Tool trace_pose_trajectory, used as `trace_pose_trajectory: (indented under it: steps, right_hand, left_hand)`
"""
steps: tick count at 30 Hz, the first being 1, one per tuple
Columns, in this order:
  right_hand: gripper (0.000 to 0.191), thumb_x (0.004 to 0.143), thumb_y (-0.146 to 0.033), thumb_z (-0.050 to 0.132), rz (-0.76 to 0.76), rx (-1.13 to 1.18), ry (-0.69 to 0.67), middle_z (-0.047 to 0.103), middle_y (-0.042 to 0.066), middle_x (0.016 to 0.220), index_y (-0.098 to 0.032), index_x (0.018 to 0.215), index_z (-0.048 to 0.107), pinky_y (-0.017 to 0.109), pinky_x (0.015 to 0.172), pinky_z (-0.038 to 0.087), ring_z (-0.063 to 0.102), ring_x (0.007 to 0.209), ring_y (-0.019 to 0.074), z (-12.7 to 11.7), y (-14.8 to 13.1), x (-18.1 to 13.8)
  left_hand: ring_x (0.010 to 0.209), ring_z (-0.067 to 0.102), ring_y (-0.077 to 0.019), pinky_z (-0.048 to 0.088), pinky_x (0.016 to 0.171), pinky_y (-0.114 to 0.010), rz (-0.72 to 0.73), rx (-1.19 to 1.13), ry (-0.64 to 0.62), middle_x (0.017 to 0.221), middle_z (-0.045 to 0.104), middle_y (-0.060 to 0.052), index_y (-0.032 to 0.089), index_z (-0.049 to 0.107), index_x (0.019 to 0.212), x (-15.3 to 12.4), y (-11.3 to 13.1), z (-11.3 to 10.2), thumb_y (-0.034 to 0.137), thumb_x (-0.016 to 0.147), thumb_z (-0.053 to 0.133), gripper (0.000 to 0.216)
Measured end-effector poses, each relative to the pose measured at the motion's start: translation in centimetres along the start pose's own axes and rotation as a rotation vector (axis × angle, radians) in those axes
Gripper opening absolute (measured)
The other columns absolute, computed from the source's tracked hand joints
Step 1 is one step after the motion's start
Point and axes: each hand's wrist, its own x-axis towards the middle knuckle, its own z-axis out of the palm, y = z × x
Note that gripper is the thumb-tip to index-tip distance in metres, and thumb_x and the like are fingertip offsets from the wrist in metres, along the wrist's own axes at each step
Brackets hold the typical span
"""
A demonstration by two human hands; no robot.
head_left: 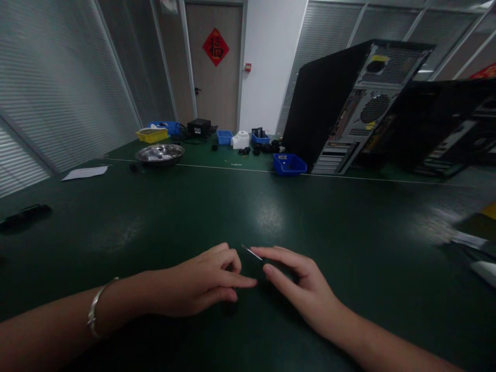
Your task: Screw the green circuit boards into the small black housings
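Note:
Low over the green table, my right hand (300,281) holds a thin screwdriver (252,252) between thumb and fingers. Its slim metal shaft points up and to the left, and its dark handle is mostly hidden by the hand. Just to the left is my left hand (211,281), with a silver bracelet (93,312) on its wrist. The left index finger stretches toward the right hand while other fingers curl and the thumb lies close below. A small dark patch shows by that thumb; whether it is a held part or shadow is unclear.
The green table (174,206) bears a metal bowl (159,153), white paper (85,173) and a blue bin (289,164) farther back. A black computer case (329,98) stands at back right. A dark object (25,217) lies at far left, and cables (465,250) lie at right.

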Motion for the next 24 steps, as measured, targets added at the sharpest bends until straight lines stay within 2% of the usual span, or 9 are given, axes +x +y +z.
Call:
trace_pose_trajectory:
  steps: [3,5,7,9,11,14,17,20,24]
  right_hand:
    - [0.029,0.095,-0.020,0.059,-0.005,0.016,-0.002,0.073,0.003,0.115,-0.029,0.121,0.068,0.030,0.091,0.051,0.066,0.106,0.0190,0.0,0.0,0.0]
    - [0.028,0.095,-0.020,0.059,-0.004,0.019,-0.005,0.073,0.003,0.115,-0.028,0.121,0.068,0.030,0.091,0.051,0.067,0.105,0.0185,0.0,0.0,0.1]
    - [0.027,0.095,-0.020,0.058,-0.001,0.009,-0.003,0.073,0.004,0.115,-0.026,0.120,0.068,0.030,0.091,0.051,0.067,0.104,0.0185,-0.1,0.0,0.1]
    - [0.026,0.095,-0.020,0.058,-0.003,-0.014,0.003,0.073,0.004,0.113,-0.025,0.119,0.068,0.030,0.091,0.051,0.067,0.104,0.0186,-0.2,0.0,0.1]
    - [0.026,0.095,-0.020,0.058,-0.004,-0.046,0.005,0.073,0.004,0.112,-0.024,0.119,0.068,0.030,0.091,0.050,0.067,0.104,0.0187,-0.3,0.0,0.3]
    - [0.029,0.092,-0.018,0.061,-0.001,-0.106,-0.036,0.071,0.004,0.112,-0.023,0.120,0.065,0.030,0.089,0.050,0.066,0.102,0.0189,-0.7,0.0,0.4]
    - [0.027,0.088,-0.012,0.062,-0.024,-0.182,-0.192,0.070,0.004,0.103,-0.020,0.114,0.065,0.028,0.084,0.050,0.065,0.094,0.0174,-1.1,-0.3,0.4]
    - [0.028,0.087,-0.009,0.059,-0.055,-0.294,-0.398,0.067,0.003,0.098,-0.019,0.113,0.064,0.026,0.076,0.048,0.064,0.085,0.0156,-1.3,-0.9,0.3]
    - [0.036,0.088,-0.013,0.058,-0.111,-0.472,-0.543,0.065,0.004,0.098,-0.023,0.123,0.060,0.028,0.072,0.045,0.063,0.084,0.0179,-1.3,-1.3,0.2]
  left_hand:
    - [0.105,0.050,-0.0252,0.045,0.089,-0.038,-0.019,-0.039,0.087,0.120,0.051,-0.009,0.031,0.043,0.142,-0.1,0.1,0.3,0.020,0.095,0.054,0.050]
    - [0.107,0.050,-0.0257,0.044,0.092,-0.039,-0.025,-0.088,0.173,0.124,0.051,-0.010,0.027,0.044,0.139,-0.2,0.2,0.4,0.027,0.095,0.055,0.045]
    - [0.099,0.052,-0.0259,0.045,0.086,-0.038,-0.037,-0.072,0.217,0.115,0.055,-0.010,0.022,0.051,0.125,-0.2,0.3,0.4,0.040,0.090,0.063,0.042]
    - [0.088,0.052,-0.0253,0.045,0.077,-0.036,-0.042,-0.005,0.198,0.103,0.058,-0.008,0.018,0.055,0.111,-0.1,0.6,0.4,0.053,0.075,0.075,0.054]
    - [0.082,0.051,-0.0248,0.044,0.073,-0.035,-0.054,0.062,0.150,0.098,0.058,-0.008,0.017,0.056,0.105,0.0,0.8,0.4,0.057,0.064,0.081,0.063]
    - [0.084,0.051,-0.0259,0.044,0.074,-0.037,-0.102,0.094,0.098,0.099,0.058,-0.009,0.016,0.057,0.104,0.1,1.0,0.3,0.048,0.073,0.077,0.048]
    - [0.092,0.052,-0.0261,0.045,0.081,-0.038,-0.108,0.025,0.098,0.105,0.057,-0.009,0.017,0.057,0.108,-0.1,0.7,0.1,0.031,0.081,0.072,0.034]
    - [0.097,0.053,-0.0235,0.046,0.085,-0.036,-0.074,-0.100,0.149,0.110,0.055,-0.009,0.019,0.053,0.118,-0.3,0.1,0.1,0.020,0.084,0.068,0.037]
    - [0.098,0.054,-0.0209,0.048,0.086,-0.033,-0.068,-0.201,0.231,0.112,0.054,-0.007,0.020,0.053,0.122,-0.4,-1.1,0.3,0.017,0.085,0.067,0.039]
